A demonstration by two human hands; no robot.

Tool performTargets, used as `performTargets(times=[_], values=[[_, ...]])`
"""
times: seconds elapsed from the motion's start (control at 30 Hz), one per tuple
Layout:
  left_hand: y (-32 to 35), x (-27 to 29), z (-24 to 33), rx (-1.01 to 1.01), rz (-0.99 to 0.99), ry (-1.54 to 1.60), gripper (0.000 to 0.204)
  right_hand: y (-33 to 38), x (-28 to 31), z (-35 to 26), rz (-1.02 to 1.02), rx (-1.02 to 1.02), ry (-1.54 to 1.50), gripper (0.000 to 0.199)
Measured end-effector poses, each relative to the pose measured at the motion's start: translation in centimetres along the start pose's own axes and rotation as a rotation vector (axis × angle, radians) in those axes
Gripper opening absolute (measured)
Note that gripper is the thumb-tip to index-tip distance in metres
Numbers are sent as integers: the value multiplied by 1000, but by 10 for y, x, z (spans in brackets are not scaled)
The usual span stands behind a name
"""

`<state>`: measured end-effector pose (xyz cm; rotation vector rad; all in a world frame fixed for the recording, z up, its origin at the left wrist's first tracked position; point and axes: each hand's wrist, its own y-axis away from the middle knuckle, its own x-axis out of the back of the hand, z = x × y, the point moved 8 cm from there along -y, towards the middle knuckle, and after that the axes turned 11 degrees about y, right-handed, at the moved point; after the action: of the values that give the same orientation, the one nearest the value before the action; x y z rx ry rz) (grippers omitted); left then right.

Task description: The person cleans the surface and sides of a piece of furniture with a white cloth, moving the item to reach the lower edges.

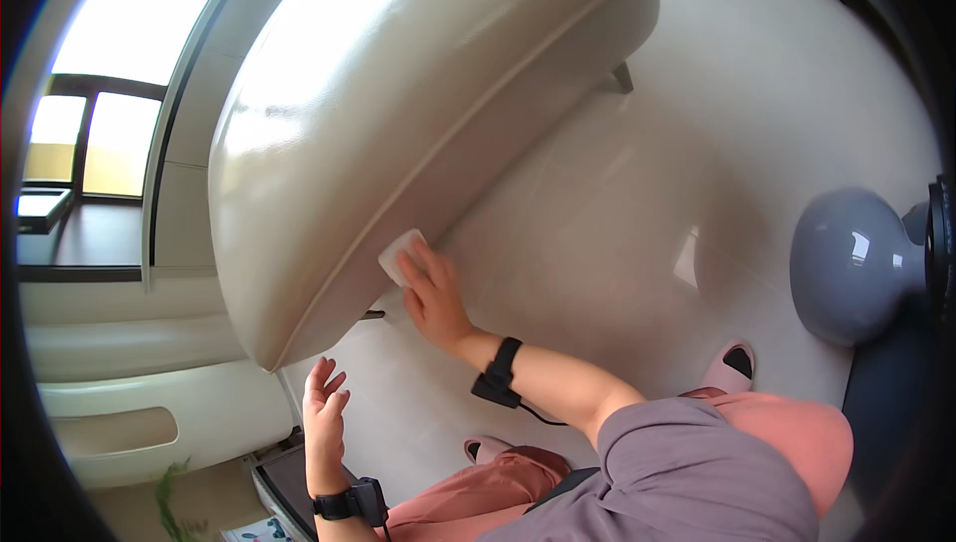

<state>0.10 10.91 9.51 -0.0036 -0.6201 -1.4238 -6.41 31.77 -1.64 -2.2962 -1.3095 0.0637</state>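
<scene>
Bench edge: the cream padded bench (418, 94) runs diagonally; its seam slopes from lower left to upper right, above a recessed side band.
White pad: flat against the side band of the bench, near its lower-left end.
Right hand (435, 295): grasping the white pad (400, 257), fingers laid over it.
Left hand (325, 405): released, fingers loosely curled, just beside the bench's lower corner.
Room for moving: pale floor (607, 233) spans from the bench to a grey rounded object (846, 263), well apart from both hands.
Hidden: part of the pad, under the fingers.
Cut off: bench at the upper edge; grey object at the dark right rim.
Printing: sheet (257, 531) at the lower edge, apparently printed; details too small to read.
</scene>
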Motion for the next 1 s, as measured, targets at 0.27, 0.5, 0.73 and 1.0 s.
performTargets(times=[0.27, 0.5, 0.73, 1.0], values=[[-2, 5, 0, 21, 30, -23, 60, -106, 177, 71, 658, -23, 145, 50], [2, 8, -6, 9, 37, -80, 59, -125, 131, 40, 696, -26, 290, 55], [-6, -4, 2, -17, 0, -78, 58, 5, -18, -57, -37, 154, -121, 55], [-11, -15, 13, -19, 2, -84, 57, -15, 89, 72, 400, -56, -162, 53]])
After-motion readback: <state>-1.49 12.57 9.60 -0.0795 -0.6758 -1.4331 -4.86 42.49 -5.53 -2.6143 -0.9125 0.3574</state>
